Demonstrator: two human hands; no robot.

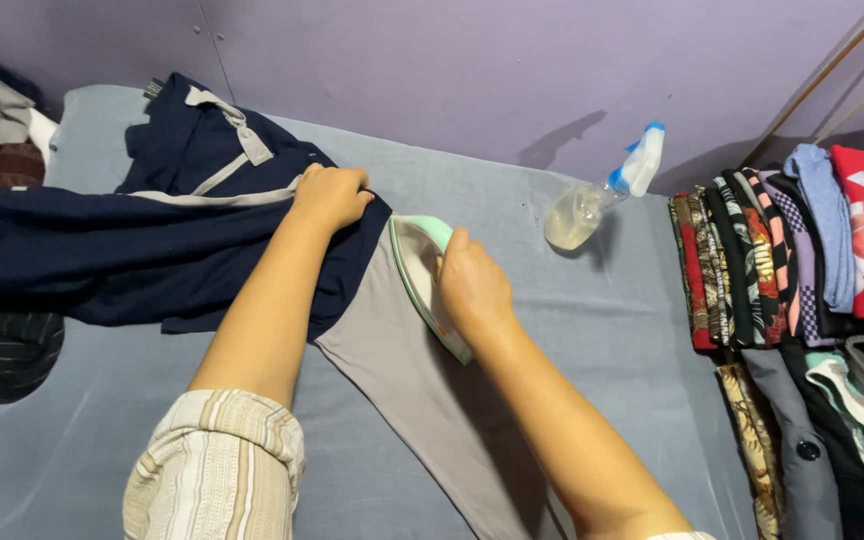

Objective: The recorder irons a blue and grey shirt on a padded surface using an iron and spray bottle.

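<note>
while r hand on iron, spray bottle w/ pale liquid nearby

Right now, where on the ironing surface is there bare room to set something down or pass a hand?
Bare grey sheet lies at lower left, below the navy garment, and between the iron and the folded clothes stack, below the spray bottle. It is crowded at centre, where the left hand and right hand work on the grey fabric.

Left hand: pinning a navy and grey garment flat.
Right hand: gripping a mint-green iron on the grey leg.
Nearby: spray bottle, folded clothes.
</note>
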